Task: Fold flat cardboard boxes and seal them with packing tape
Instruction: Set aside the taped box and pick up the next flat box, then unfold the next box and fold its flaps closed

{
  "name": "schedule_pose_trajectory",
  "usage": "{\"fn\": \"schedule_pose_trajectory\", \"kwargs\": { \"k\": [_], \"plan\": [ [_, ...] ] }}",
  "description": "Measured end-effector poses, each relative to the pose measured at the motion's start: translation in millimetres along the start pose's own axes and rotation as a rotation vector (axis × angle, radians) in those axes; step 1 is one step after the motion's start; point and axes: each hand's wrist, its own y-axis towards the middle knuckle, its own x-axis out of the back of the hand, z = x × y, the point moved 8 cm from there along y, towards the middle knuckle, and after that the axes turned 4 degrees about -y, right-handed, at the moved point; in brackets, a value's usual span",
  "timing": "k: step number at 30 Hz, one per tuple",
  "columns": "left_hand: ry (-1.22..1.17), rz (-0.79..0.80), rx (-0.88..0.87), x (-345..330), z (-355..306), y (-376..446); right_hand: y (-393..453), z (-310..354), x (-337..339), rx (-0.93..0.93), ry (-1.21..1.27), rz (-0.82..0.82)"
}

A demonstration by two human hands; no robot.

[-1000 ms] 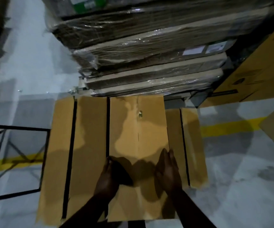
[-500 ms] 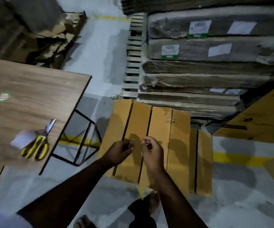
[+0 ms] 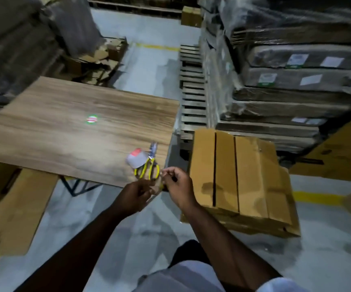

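A stack of flat cardboard boxes (image 3: 244, 175) lies on the floor at the right, its flaps split by dark gaps. My left hand (image 3: 135, 196) and my right hand (image 3: 178, 186) meet in the air off the near corner of the wooden table (image 3: 65, 133). Both pinch a small thin brownish piece (image 3: 155, 189), too blurred to identify. Just beyond my fingers, yellow-handled scissors (image 3: 149, 170) lie on the table against a pale roll of tape (image 3: 137, 160).
Plastic-wrapped bundles of flat cardboard (image 3: 286, 91) are piled on a wooden pallet (image 3: 191, 95) behind the stack. A large cardboard sheet (image 3: 12, 207) leans under the table at the left. More wrapped stock (image 3: 33, 39) stands at the far left. A yellow line (image 3: 317, 198) crosses the grey floor.
My hands left the flat boxes, where they were pressing down, and rose together pinching a small piece. My view swung left and up, bringing the table, scissors and tape close.
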Motion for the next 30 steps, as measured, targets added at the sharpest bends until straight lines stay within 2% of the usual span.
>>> {"fn": "schedule_pose_trajectory", "kwargs": {
  "k": [3,10,14,18,22,30],
  "plan": [
    [0.077,0.052,0.045,62.0,34.2,-17.8,-3.0,30.0,-64.6,0.010,0.009,0.023],
    [0.141,0.008,0.061,212.2,110.5,-13.3,18.7,49.9,-229.2,-0.016,0.043,0.103],
    [0.158,-0.063,0.104,323.0,183.6,-11.2,36.8,64.8,-353.5,-0.036,0.093,0.176],
    [0.116,-0.158,0.241,439.0,253.4,-26.2,52.8,94.0,-486.0,-0.087,0.087,0.306],
    [0.164,-0.190,0.304,537.2,294.9,-33.8,68.4,128.4,-599.0,-0.088,0.094,0.400],
    [0.386,0.020,0.385,671.3,395.4,-24.3,85.9,155.6,-779.3,-0.228,0.094,0.514]
  ]
}}
